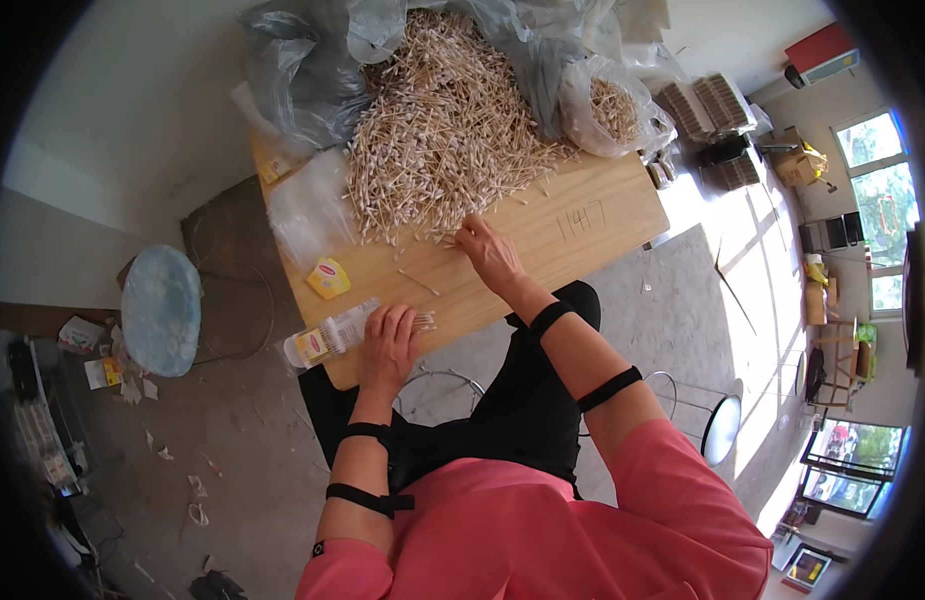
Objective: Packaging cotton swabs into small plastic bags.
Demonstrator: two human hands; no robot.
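A large heap of loose cotton swabs (447,120) covers the far part of the wooden table (612,200). At the heap's near edge, my right hand (492,258) has its fingertips pinched together on cotton swabs. Closer to me, my left hand (387,345) is closed over a clear plastic packet of cotton swabs (327,338) with a yellow label. Swab ends stick out past its fingers on the right; the palm side is hidden. One loose swab (418,282) lies between my hands. A yellow printed card (328,278) rests beyond the packet.
Clear plastic bags (310,205) lie left of the heap, and grey plastic sheeting (307,85) surrounds its back. Another bag of swabs (610,108) stands at the far right corner. A blue-covered round stool (162,310) is left of the table; a second stool (721,430) stands right.
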